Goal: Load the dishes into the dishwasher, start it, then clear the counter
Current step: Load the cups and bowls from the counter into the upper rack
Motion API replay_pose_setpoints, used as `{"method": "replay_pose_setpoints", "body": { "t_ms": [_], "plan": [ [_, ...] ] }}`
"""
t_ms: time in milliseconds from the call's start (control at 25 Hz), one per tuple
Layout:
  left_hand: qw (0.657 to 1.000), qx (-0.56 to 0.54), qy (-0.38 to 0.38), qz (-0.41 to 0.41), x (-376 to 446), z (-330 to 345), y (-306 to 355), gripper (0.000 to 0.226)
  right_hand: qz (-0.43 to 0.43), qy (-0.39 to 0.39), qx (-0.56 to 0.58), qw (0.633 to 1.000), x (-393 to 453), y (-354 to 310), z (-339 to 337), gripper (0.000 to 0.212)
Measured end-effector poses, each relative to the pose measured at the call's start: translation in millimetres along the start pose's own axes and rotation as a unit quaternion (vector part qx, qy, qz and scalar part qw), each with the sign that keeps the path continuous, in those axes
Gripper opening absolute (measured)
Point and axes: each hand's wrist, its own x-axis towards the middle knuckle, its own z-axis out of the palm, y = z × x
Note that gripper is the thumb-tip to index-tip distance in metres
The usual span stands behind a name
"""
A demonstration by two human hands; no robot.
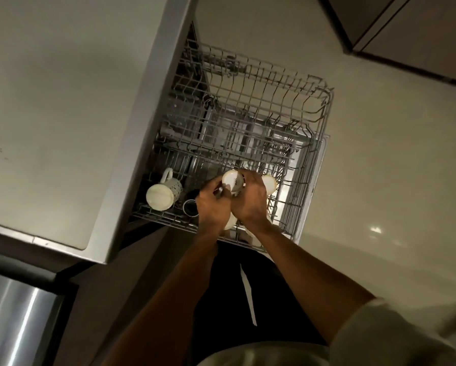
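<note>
Countertop point(49, 101) is being seen filling the left of the scene, pale and broad. Beside it, the dishwasher rack point(316, 122) is being held pulled out over the floor (grey wire, mostly bare). A white mug point(163, 192) is being kept upside down at the rack's near left corner. An upturned cup point(233, 180) is being gripped over the rack's near edge by the left hand point(212, 204) and the right hand point(250, 199), both closed around it.
</note>
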Motion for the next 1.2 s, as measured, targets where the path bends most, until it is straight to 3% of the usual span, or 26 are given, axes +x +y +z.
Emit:
{"method": "replay_pose_setpoints", "body": {
  "t_ms": [160,360,720,1080,1200],
  "plan": [
    [0.999,-0.015,-0.023,-0.026,26,-1,-20,0.034,0.003,0.005,-0.015,1.0,16,6,28,0.046],
    [0.997,-0.063,-0.024,-0.041,49,-1,-35,0.043,0.011,0.001,-0.055,0.998,26,16,57,0.057],
    [0.994,-0.099,-0.042,0.006,67,-14,-48,0.044,0.011,0.034,-0.075,0.996,32,1,67,0.064],
    [0.994,-0.082,-0.066,0.002,83,-17,-56,0.045,0.006,0.027,-0.076,0.997,30,3,81,0.061],
    [0.991,-0.057,-0.121,-0.006,86,-17,-68,0.046,0.02,0.029,-0.068,0.997,28,3,80,0.057]
  ]
}}
